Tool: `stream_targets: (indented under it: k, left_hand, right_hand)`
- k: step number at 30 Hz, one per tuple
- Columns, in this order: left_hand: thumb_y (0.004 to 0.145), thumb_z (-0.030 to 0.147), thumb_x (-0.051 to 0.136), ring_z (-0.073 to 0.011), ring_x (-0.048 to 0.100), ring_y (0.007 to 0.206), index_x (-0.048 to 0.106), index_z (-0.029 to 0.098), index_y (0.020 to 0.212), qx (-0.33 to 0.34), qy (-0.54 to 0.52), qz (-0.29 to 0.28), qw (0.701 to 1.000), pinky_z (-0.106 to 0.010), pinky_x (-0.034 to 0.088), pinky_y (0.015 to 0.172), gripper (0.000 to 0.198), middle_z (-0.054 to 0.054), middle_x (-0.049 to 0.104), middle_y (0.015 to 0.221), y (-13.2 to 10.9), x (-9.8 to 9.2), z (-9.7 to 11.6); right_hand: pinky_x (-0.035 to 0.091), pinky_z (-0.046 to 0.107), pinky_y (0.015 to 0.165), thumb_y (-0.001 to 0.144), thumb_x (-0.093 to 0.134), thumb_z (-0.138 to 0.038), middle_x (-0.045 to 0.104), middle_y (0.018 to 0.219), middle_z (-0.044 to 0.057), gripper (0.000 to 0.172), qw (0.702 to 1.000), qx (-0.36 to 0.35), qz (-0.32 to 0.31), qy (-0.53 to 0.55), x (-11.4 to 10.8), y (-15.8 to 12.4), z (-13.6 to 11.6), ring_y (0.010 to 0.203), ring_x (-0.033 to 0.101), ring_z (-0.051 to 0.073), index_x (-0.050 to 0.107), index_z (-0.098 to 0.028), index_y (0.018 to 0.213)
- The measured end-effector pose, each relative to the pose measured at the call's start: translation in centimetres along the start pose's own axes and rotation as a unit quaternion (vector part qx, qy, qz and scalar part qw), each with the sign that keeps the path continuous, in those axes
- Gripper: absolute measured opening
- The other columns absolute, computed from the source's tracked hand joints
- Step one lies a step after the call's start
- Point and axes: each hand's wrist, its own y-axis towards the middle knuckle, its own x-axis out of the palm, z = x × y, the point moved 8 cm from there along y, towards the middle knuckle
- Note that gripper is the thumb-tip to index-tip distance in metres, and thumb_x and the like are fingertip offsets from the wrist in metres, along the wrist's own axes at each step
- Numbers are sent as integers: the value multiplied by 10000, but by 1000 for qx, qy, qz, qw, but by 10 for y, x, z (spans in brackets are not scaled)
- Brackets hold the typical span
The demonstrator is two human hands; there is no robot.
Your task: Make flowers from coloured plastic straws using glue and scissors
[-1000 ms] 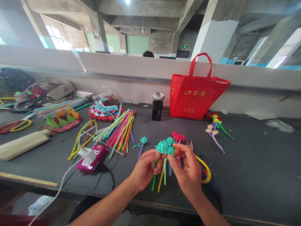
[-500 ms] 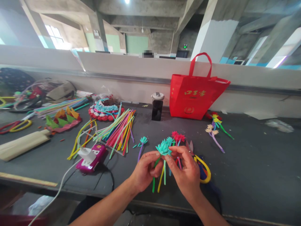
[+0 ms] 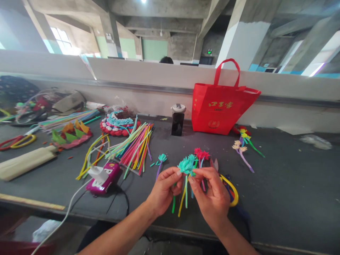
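My left hand (image 3: pixel 165 190) is closed around the green stem of a turquoise pipe-cleaner flower (image 3: pixel 186 165), just under its petals. Thumb and forefinger of my right hand (image 3: pixel 213 194) pinch the petals at the flower's right edge. Behind and below lie more flowers, among them a red flower (image 3: pixel 202 154) and several loose stems in yellow and green, partly covered by my fingers. A small turquoise flower (image 3: pixel 162 158) on a purple stem rests left of my hands. Scissors (image 3: pixel 233 193) with a yellow handle lie partly hidden under my right hand.
Pipe cleaners (image 3: pixel 135 148) are heaped to the left, beside a purple power strip (image 3: pixel 105 182) with a white plug and cable. At the back stand a phone (image 3: pixel 177 124) against a cup and a red bag (image 3: pixel 221 109). Finished flowers (image 3: pixel 240 147) lie right.
The flower has turned and tilted a little to the right. My right fingers have shifted slightly on its petals, while my left hand stays in about the same place.
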Motion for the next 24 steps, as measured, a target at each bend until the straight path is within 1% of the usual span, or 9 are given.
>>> stream_targets:
  k: [4,6,10,13,17,21,24]
  left_hand:
    - [734,297,809,-56,409,490,644,137,700,2,-13,14,1000,-192,302,479,233,32,536,551,-1,0,-1]
    - [727,295,818,-58,434,495,669,139,714,1,-16,17,1000,-190,327,487,216,27,557,561,-1,0,-2]
    - [720,294,829,-62,476,511,708,149,723,5,-5,15,1000,-187,371,517,189,16,603,585,-2,0,-3]
    - [697,293,846,-66,490,518,732,162,726,22,2,20,1000,-188,382,521,175,17,622,591,-2,0,-2]
    - [668,281,863,-64,492,523,746,164,707,48,13,42,998,-188,390,532,169,23,633,597,-3,-3,0]
    - [666,276,860,-71,500,535,747,156,698,66,31,60,996,-196,401,549,168,17,646,602,-4,-4,1]
    - [680,271,850,-78,511,546,751,154,710,71,39,57,995,-198,403,553,157,8,655,598,-5,-2,2]
  right_hand:
    - [514,281,776,896,652,-119,628,870,6,173,998,-56,-20,-24,3,-1,-13,831,611,145,631,-221,1036]
    - [518,284,773,897,653,-123,641,885,16,161,997,-61,-27,-36,5,0,-15,854,619,156,639,-218,1026]
    - [525,285,741,904,648,-137,643,879,23,134,997,-56,-23,-51,6,2,-15,815,628,158,654,-213,1015]
    - [524,281,732,910,649,-147,643,868,22,106,996,-60,-17,-59,7,3,-15,800,630,153,659,-211,994]
    - [520,275,728,896,677,-156,641,858,19,98,995,-60,-11,-74,7,1,-13,782,624,146,655,-205,978]
    - [519,274,727,893,676,-138,646,850,18,104,995,-66,-2,-77,5,0,-14,779,627,147,645,-205,967]
    - [514,274,742,903,640,-102,650,850,18,118,996,-67,-1,-64,5,0,-15,796,629,146,630,-204,962]
